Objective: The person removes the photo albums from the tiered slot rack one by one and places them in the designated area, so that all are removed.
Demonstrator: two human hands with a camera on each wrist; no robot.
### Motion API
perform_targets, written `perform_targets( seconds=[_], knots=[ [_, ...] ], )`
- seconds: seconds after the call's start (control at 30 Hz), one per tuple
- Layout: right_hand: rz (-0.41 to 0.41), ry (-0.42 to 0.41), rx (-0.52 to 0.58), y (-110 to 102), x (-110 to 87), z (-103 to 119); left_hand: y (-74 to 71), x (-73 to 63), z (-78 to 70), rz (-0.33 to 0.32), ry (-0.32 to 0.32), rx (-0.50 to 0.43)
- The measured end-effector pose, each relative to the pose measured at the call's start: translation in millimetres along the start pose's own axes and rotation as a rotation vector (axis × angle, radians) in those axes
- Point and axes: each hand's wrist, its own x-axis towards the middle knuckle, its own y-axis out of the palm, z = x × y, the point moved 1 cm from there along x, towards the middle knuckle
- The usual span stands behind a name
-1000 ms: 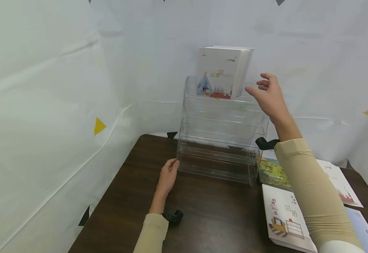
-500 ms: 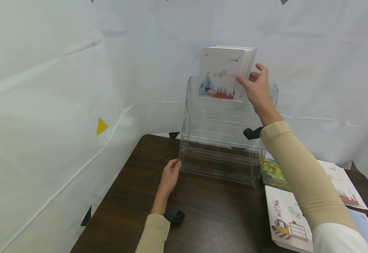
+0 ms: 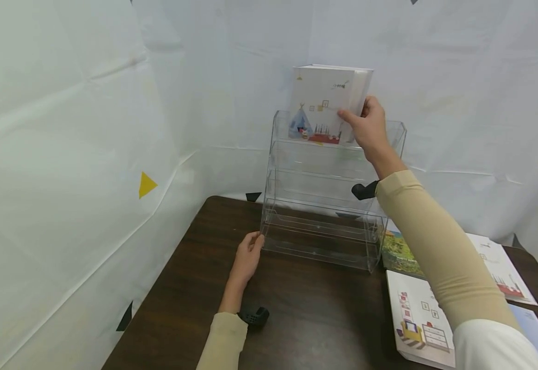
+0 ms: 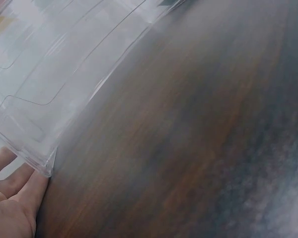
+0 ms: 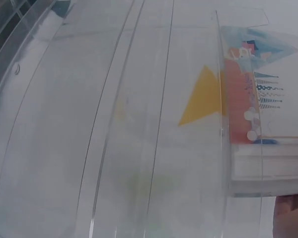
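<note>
In the head view, my right hand (image 3: 366, 126) grips a white book (image 3: 315, 103) by its page side, thumb on the front cover. The thick book, printed with a blue tent and a red rug, stands leaning back in the top tier of a clear acrylic display rack (image 3: 315, 190). My left hand (image 3: 246, 259) holds the rack's lower left front corner. The left wrist view shows those fingers (image 4: 32, 193) against the rack's side panel, close to the tabletop. In the right wrist view, the book's lower part shows through the clear front lip, above my right fingers (image 5: 290, 218).
Right of the rack lie a green landscape book (image 3: 403, 254), a thick white book (image 3: 419, 318), another white book (image 3: 500, 267) and a blue book (image 3: 534, 334), partly under my right arm. The dark wooden table (image 3: 315, 308) meets white sheeting (image 3: 232, 77) behind and at left.
My right hand has moved left from beside the rack to the book's page edge and taken hold of it. My left hand stays at the rack's corner.
</note>
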Motion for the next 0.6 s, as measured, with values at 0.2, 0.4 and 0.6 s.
perform_targets(
  seconds=[0.2, 0.4, 0.6],
  knots=[
    [0.01, -0.014, 0.015, 2.3, 0.9, 1.5, -1.2, 1.6, 0.3, -0.002, 0.007, -0.008],
    [-0.021, -0.039, 0.023, 3.4, 1.5, 2.1, 1.3, 3.1, 1.7, 0.017, 0.018, -0.006],
    [-0.023, -0.062, 0.0, 0.3, 1.0, 5.3, 4.7, 1.8, 0.8, 0.029, 0.032, -0.014]
  ],
)
